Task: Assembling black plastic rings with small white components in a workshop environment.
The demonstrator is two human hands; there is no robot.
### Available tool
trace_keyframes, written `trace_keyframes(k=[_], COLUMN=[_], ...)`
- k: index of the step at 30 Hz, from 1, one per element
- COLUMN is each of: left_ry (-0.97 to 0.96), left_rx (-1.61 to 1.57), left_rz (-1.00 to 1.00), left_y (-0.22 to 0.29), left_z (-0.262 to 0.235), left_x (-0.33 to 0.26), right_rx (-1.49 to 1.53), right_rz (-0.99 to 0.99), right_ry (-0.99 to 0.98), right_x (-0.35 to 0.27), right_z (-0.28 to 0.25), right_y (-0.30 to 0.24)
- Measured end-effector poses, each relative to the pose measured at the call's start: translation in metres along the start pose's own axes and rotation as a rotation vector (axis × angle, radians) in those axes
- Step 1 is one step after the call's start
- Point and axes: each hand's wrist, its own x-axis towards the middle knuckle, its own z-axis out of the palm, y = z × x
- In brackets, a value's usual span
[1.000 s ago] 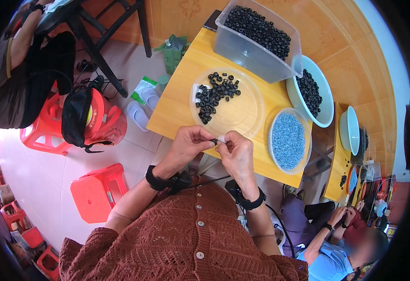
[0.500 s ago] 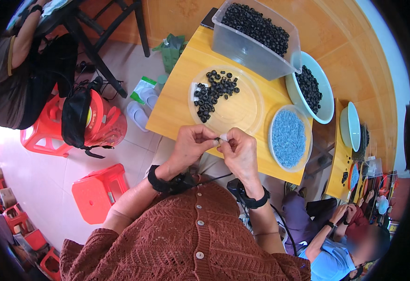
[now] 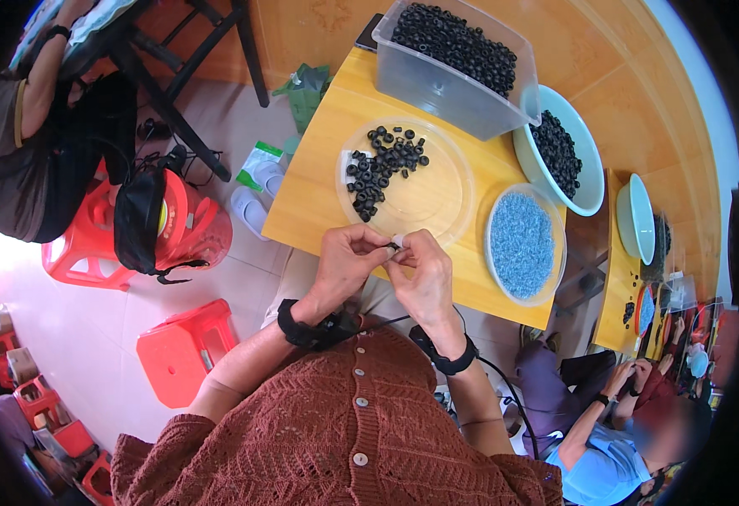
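Just in front of the table's near edge, my two hands meet at the fingertips. A small black ring-like part [image 3: 394, 245] is pinched between them, mostly covered by fingers. My left hand [image 3: 342, 268] is closed on it with thumb and forefinger. My right hand [image 3: 427, 278] is closed at the same part, and something white [image 3: 398, 240] shows at its fingertips, perhaps a finger cover. Beyond them lies a shallow clear round tray [image 3: 441, 207] with many loose black ring-like parts [image 3: 379, 173] on its left side.
On the yellow table [image 3: 302, 215] stand a clear bin [image 3: 437, 103] of black parts, a pale green bowl [image 3: 589, 196] of more, and a round container of small blue pieces [image 3: 519, 244]. A red stool [image 3: 175, 363] stands at left. Other people sit left and lower right.
The view has shifted slightly. My right hand has moved a little left and its fingers have changed position around the black part. My left hand keeps its pinch.
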Motion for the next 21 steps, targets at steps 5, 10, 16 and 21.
trace_keyframes(k=[5, 10, 16, 21], left_ry=[0.007, 0.036, 0.107, 0.102], left_rx=[-0.010, -0.002, 0.009, 0.014], left_rz=[-0.024, -0.025, 0.005, -0.013], left_y=[0.002, 0.000, -0.005, -0.006], left_z=[0.002, 0.003, 0.008, 0.010], left_x=[-0.002, -0.002, -0.001, 0.000], right_rx=[-0.103, -0.210, -0.286, -0.273], right_rz=[-0.044, -0.198, -0.233, -0.250], right_ry=[0.033, 0.047, -0.001, 0.042], right_x=[-0.001, 0.002, 0.003, 0.002], right_z=[0.002, 0.002, 0.003, 0.005], right_y=[-0.003, -0.003, -0.002, 0.005])
